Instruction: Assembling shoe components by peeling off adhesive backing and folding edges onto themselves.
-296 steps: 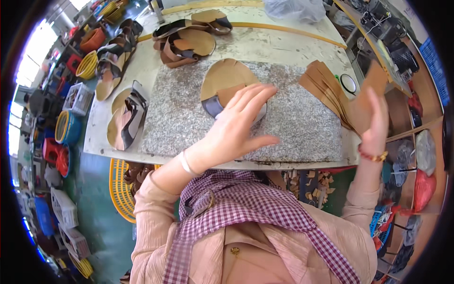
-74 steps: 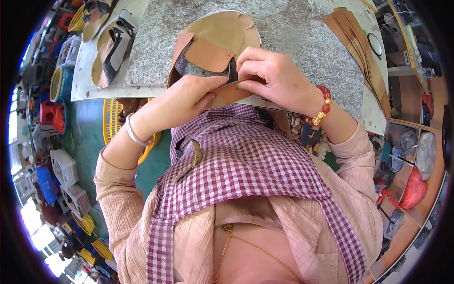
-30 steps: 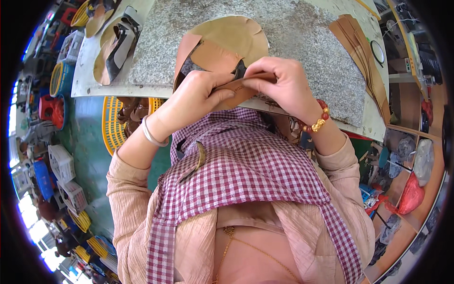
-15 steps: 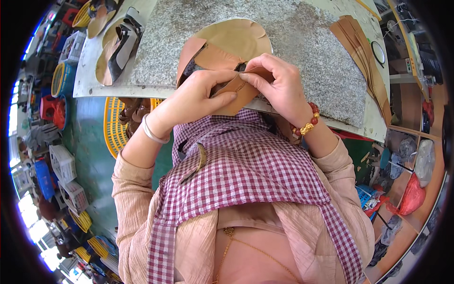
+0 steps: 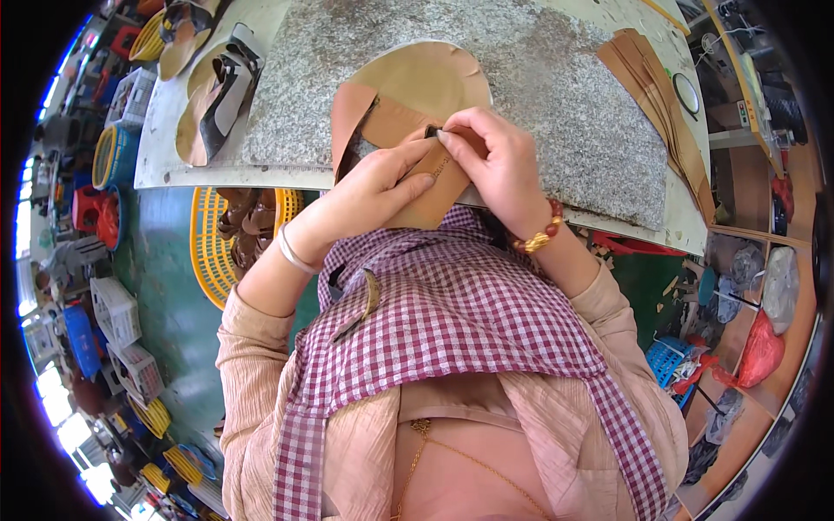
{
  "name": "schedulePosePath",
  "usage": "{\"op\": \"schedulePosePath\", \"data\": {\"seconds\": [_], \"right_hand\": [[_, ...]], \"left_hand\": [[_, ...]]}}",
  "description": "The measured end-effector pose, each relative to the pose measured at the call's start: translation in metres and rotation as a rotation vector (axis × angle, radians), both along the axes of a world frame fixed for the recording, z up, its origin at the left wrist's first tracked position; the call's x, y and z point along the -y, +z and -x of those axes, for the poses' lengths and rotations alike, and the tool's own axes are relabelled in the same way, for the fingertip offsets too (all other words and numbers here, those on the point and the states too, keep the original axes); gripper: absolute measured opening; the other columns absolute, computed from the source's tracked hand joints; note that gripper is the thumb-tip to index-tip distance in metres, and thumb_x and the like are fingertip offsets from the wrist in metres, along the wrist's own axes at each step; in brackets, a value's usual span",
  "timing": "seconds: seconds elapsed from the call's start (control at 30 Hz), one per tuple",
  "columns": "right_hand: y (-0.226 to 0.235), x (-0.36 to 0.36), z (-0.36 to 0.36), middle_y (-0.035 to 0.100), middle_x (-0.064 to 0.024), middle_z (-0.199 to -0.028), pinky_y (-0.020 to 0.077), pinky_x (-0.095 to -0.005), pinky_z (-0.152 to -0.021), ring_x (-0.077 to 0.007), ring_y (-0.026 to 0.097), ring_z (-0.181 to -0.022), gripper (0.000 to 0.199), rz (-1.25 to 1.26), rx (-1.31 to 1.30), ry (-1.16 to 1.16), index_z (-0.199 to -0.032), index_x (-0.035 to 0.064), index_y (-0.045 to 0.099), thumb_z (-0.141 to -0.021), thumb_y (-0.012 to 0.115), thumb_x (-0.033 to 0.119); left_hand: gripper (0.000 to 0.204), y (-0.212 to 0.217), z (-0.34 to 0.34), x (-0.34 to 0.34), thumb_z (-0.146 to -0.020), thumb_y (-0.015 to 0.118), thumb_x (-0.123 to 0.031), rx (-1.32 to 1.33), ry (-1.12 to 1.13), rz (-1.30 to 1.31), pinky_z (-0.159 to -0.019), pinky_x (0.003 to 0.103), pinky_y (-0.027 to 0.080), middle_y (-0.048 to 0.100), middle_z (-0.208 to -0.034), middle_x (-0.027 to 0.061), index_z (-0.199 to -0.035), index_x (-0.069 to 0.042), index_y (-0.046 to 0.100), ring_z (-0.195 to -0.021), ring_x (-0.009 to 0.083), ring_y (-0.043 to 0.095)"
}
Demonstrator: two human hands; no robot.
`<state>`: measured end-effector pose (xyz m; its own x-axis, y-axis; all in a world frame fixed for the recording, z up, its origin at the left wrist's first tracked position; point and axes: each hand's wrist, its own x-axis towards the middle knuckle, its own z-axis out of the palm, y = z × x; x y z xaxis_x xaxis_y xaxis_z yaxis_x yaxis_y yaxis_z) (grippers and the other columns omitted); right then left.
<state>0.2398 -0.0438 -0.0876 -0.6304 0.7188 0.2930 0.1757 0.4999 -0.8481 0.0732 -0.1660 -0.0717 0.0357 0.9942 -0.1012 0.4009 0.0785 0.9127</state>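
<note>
A speckled grey stone slab (image 5: 556, 78) covers most of the counter (image 5: 174, 165), with a yellow slatted basket (image 5: 208, 252) of brown pieces below its near edge. A round tan sheet (image 5: 434, 74) lies flat on the slab, and a fanned stack of tan strips (image 5: 660, 95) sits well apart toward the right. At the far left, dark-and-tan shoe uppers (image 5: 217, 95) rest on the counter's pale edge.

The tan leather piece (image 5: 417, 187) hangs over the near edge of the slab, partly on the round sheet, held between both hands. The left hand (image 5: 373, 187) is mostly closed, fingers stretched along the piece and pinching it near the top. The right hand (image 5: 495, 165) is curled tight, thumb and forefinger gripping the upper edge where a small dark part (image 5: 432, 132) shows; what that part is cannot be told.

Risk, as I judge it: the piece overhangs the slab, so a loosened pinch could let it slide off toward the basket. Pulling unevenly could crease or skew the fold, and fingertips crowded so close risk a nip.
</note>
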Motion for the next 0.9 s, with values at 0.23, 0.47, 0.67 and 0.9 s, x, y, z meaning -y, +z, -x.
{"op": "schedulePosePath", "data": {"seconds": [0.23, 0.47, 0.67, 0.9], "right_hand": [[0.006, 0.002, 0.010, 0.071, -0.0099, -0.088, 0.0511, -0.0216, -0.064, -0.0148, 0.064, -0.070, 0.026, 0.267, -0.378, -0.243, -0.099, -0.0036, 0.068, -0.089, 0.076, 0.019], [0.022, 0.011, 0.020, 0.067, -0.0087, -0.078, 0.0543, -0.0218, -0.066, -0.0169, 0.067, -0.073, 0.035, 0.904, -0.586, -0.084, -0.097, -0.0075, 0.067, -0.091, 0.075, 0.025], [0.014, -0.042, 0.029, 0.063, -0.0049, -0.071, 0.0511, -0.0198, -0.057, -0.0134, 0.063, -0.063, 0.033, 0.756, -0.609, -0.278, -0.100, -0.0056, 0.069, -0.093, 0.074, 0.026], [0.063, -0.091, 0.019, 0.065, -0.0059, -0.073, 0.0517, -0.0223, -0.062, -0.0129, 0.062, -0.066, 0.033, 0.233, -0.575, -0.155, -0.115, -0.0003, 0.065, -0.098, 0.065, 0.028]], "left_hand": [[0.031, 0.008, -0.010, -0.012, -0.097, 0.061, -0.009, 0.383, 0.271, -0.099, -0.051, 0.021, 0.034, 0.057, -0.075, -0.0005, -0.125, 0.004, 0.060, -0.061, 0.0039, 0.042], [0.009, 0.050, -0.015, -0.004, -0.090, 0.064, -0.007, -0.287, 0.044, 0.078, -0.066, 0.025, 0.048, 0.066, -0.078, 0.0063, -0.090, 0.002, 0.065, -0.071, 0.0152, 0.059], [0.008, 0.060, 0.008, 0.018, -0.086, 0.071, -0.010, -0.598, -0.004, -0.441, -0.080, 0.036, 0.049, 0.064, -0.074, 0.0035, -0.085, -0.004, 0.067, -0.070, 0.0192, 0.060], [0.018, 0.087, 0.038, -0.039, -0.099, 0.056, -0.021, -0.662, 0.177, -0.703, -0.077, 0.037, 0.050, 0.063, -0.077, 0.0086, -0.100, -0.005, 0.064, -0.072, 0.0282, 0.060]]}}
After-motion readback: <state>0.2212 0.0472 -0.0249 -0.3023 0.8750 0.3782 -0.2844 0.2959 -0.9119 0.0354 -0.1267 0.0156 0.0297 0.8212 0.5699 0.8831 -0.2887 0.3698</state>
